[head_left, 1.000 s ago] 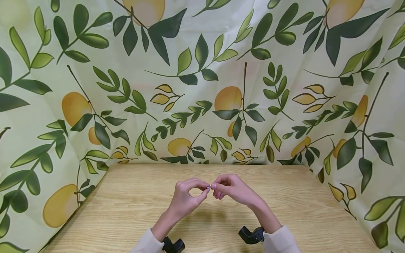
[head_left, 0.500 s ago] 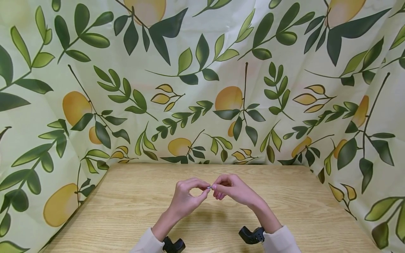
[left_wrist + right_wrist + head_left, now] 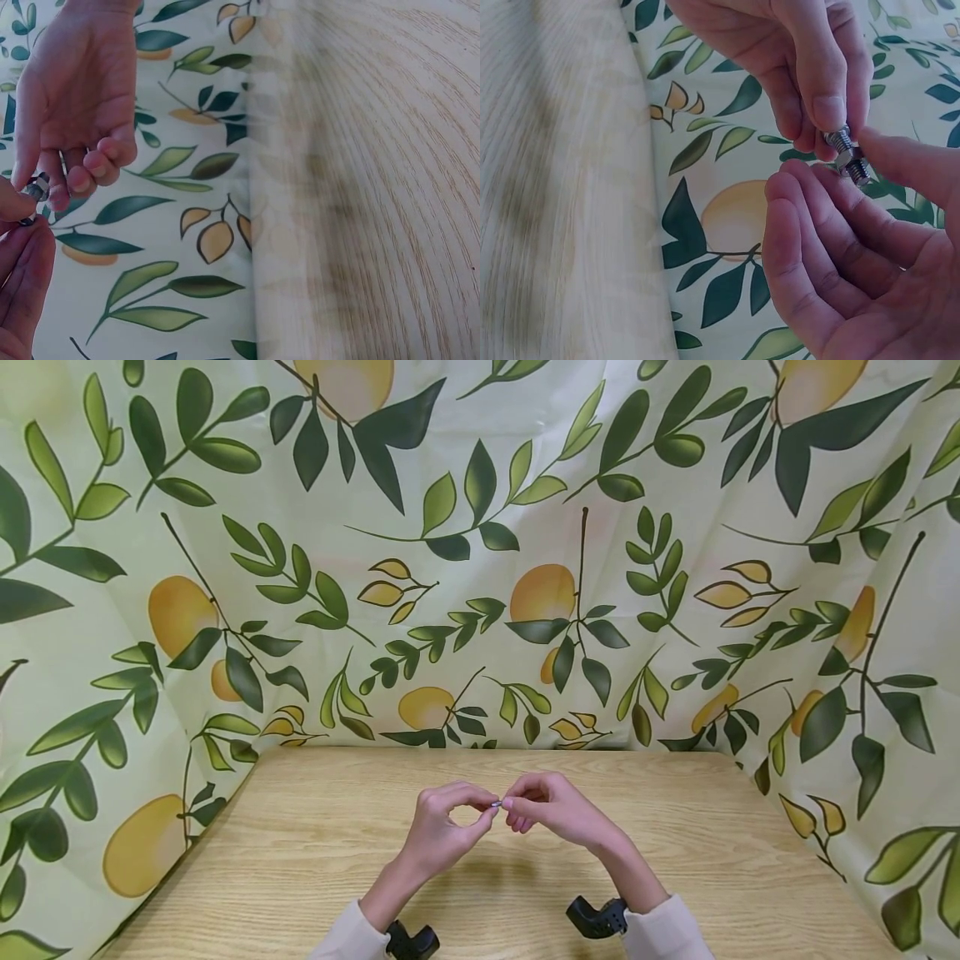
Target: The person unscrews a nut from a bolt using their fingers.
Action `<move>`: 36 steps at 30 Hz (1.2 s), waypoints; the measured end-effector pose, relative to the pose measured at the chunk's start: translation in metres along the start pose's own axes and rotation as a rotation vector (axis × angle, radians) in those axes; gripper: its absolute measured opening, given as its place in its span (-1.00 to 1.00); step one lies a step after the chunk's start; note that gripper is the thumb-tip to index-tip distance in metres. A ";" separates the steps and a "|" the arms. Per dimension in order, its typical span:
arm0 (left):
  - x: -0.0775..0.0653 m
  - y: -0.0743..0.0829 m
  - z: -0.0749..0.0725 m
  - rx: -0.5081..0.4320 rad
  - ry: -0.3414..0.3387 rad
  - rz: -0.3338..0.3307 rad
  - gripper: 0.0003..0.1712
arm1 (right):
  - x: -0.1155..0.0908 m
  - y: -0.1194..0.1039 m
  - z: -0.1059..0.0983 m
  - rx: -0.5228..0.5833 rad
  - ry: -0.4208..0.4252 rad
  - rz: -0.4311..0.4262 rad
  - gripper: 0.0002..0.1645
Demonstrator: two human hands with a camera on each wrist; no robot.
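In the head view my left hand [image 3: 442,827] and right hand [image 3: 551,810] meet over the table, fingertips close together. Between them is a small silver bolt [image 3: 840,138] with a hex nut [image 3: 849,159] partway along its thread. The left hand [image 3: 810,60] pinches one end of the bolt, its thumb lying along it in the right wrist view. A digit of my right hand [image 3: 855,277] touches the nut from the side, and the other fingers curl loosely below. In the left wrist view, fingertips partly cover the bolt and nut [image 3: 36,189].
Below the hands spreads a light wood-grain table [image 3: 300,852]. A cloth [image 3: 465,635] printed with fruit and leaves hangs behind it and along both sides. Black wrist cameras [image 3: 596,917] sit at the cuffs of the pale sleeves [image 3: 663,935].
Both hands stay in almost the same place and pose. Only slight shifts of the right fingertips at the bolt show.
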State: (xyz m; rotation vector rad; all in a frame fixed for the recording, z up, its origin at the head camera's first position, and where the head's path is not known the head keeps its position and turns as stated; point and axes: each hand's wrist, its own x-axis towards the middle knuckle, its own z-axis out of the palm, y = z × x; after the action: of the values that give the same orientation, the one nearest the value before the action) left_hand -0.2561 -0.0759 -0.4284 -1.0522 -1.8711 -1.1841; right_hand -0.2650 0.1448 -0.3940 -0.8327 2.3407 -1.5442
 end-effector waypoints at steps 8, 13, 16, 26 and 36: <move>0.000 0.000 0.000 -0.019 -0.002 -0.011 -0.78 | -0.001 -0.001 0.001 0.014 0.016 0.001 -0.73; 0.000 0.001 0.000 -0.021 0.007 -0.001 -0.78 | 0.000 -0.002 0.001 -0.001 0.021 0.006 -0.73; 0.000 0.001 0.000 -0.014 0.008 -0.007 -0.78 | 0.000 -0.001 0.000 -0.006 0.014 0.008 -0.72; 0.001 0.001 0.000 -0.011 0.015 0.023 -0.78 | -0.001 -0.002 -0.001 0.007 0.035 -0.011 -0.76; 0.001 0.003 -0.001 0.009 0.003 -0.024 -0.82 | 0.000 0.000 -0.002 0.015 0.008 0.002 -0.71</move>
State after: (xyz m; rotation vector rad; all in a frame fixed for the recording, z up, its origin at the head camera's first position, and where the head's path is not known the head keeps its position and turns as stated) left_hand -0.2542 -0.0757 -0.4259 -1.0260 -1.8899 -1.1891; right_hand -0.2661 0.1466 -0.3935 -0.8220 2.3325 -1.5649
